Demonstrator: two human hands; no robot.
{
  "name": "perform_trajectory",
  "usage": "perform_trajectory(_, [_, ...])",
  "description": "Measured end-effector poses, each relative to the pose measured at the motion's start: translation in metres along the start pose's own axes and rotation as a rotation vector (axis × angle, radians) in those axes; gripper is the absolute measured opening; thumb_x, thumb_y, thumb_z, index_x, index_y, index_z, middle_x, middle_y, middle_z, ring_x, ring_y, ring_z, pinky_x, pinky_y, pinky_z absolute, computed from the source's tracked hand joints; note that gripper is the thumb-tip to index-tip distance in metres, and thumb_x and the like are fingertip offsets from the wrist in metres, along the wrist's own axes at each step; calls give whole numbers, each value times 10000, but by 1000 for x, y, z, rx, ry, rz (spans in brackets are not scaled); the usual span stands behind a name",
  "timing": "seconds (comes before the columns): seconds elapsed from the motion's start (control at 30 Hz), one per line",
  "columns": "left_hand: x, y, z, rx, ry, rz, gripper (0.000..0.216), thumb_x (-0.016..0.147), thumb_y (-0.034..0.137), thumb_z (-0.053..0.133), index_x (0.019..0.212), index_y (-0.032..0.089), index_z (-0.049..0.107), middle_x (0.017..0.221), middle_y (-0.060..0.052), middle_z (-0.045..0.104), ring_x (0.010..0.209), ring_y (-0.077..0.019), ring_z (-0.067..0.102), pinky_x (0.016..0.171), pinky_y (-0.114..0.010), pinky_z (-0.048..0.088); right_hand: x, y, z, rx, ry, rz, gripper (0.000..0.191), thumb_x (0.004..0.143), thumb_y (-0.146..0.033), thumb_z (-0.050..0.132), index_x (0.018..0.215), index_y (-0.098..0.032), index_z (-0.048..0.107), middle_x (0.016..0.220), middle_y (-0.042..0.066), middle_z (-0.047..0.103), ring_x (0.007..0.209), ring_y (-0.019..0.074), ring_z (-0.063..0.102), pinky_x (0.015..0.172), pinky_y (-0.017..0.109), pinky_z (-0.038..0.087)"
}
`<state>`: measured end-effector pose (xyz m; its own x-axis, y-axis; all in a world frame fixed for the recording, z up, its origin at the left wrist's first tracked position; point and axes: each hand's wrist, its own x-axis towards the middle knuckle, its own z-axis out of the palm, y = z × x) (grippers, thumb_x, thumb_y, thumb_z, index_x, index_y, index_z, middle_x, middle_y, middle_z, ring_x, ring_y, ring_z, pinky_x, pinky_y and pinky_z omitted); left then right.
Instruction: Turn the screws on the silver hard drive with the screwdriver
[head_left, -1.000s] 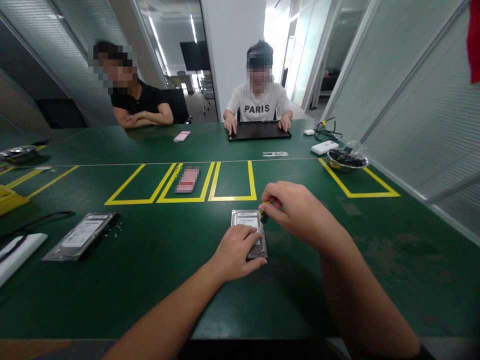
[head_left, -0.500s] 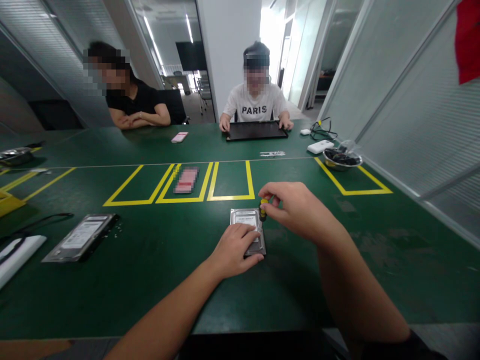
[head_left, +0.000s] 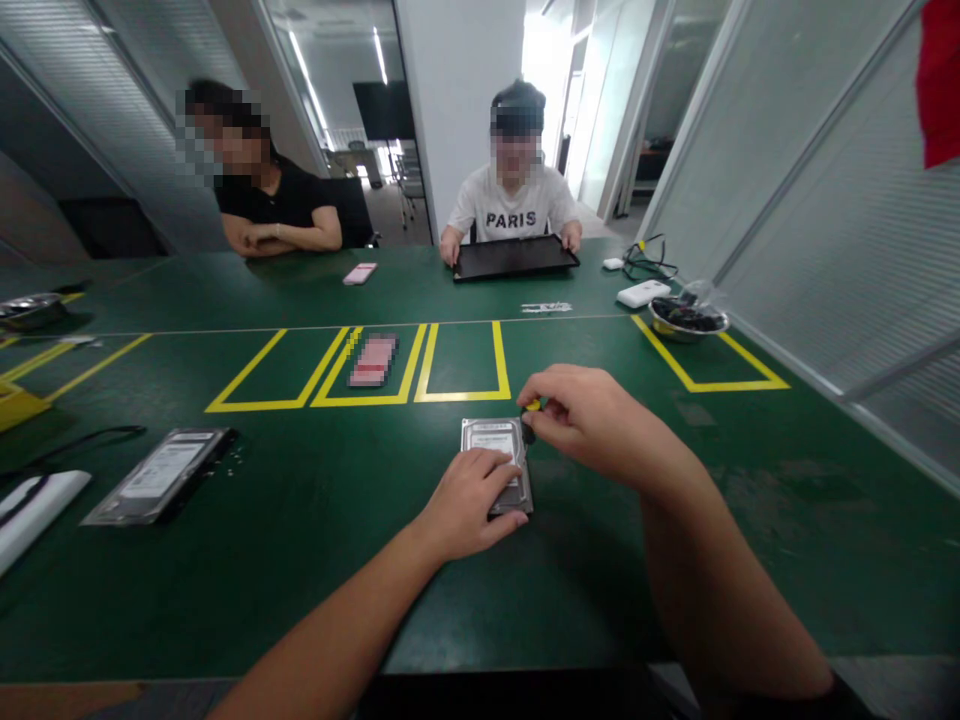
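Note:
A silver hard drive (head_left: pixel 493 439) lies flat on the green table (head_left: pixel 300 560) in front of me. My left hand (head_left: pixel 471 500) rests on its near half, fingers flat and pressing it down. My right hand (head_left: pixel 592 418) is closed in a pinch on a small screwdriver (head_left: pixel 530 418) with a yellow and black handle, held upright at the drive's far right corner. The screwdriver's tip is hidden behind my fingers and the handle.
A second hard drive (head_left: pixel 159 474) with loose screws lies at left, beside a white device (head_left: pixel 30 510). Yellow tape boxes (head_left: pixel 465 365) mark the table's middle. A metal bowl (head_left: pixel 687 319) sits far right. Two people sit opposite; one holds a black tray (head_left: pixel 514 259).
My right hand's fingers have shifted around the screwdriver handle at the same corner of the drive. My left hand has stayed on the drive.

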<state>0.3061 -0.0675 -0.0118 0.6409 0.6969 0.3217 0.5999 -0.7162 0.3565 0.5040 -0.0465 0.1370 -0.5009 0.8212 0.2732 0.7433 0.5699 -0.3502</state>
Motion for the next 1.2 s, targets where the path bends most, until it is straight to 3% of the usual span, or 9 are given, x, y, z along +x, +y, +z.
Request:
perform_trajectory(0.2, [-1, 2, 1, 14, -10, 4, 514, 797, 432, 672, 1241, 204, 550, 1281, -120, 554, 1181, -301, 496, 1020, -472, 396, 2, -4, 3, -2, -2, 7, 41, 835, -163, 614, 852, -157, 651, 818, 26, 605, 727, 129, 516, 678, 237, 353])
perform_trajectory(0.83, [-1, 3, 6, 23, 6, 4, 470, 833, 431, 636, 1225, 185, 553, 1272, -129, 554, 1172, -297, 494, 1013, -476, 398, 0, -1, 5, -51, 37, 64, 166, 843, -175, 589, 1002, -162, 638, 896, 46, 633, 780, 157, 554, 723, 262, 386])
perform_trajectory(1.2, [-1, 1, 5, 49, -26, 19, 468, 834, 416, 630, 1266, 243, 580, 1286, -121, 524, 1187, -309, 481, 1010, -494, 392, -1, -3, 4, -66, 10, 98, 115, 890, -217, 558, 938, -189, 658, 881, 41, 592, 759, 149, 540, 710, 261, 376])
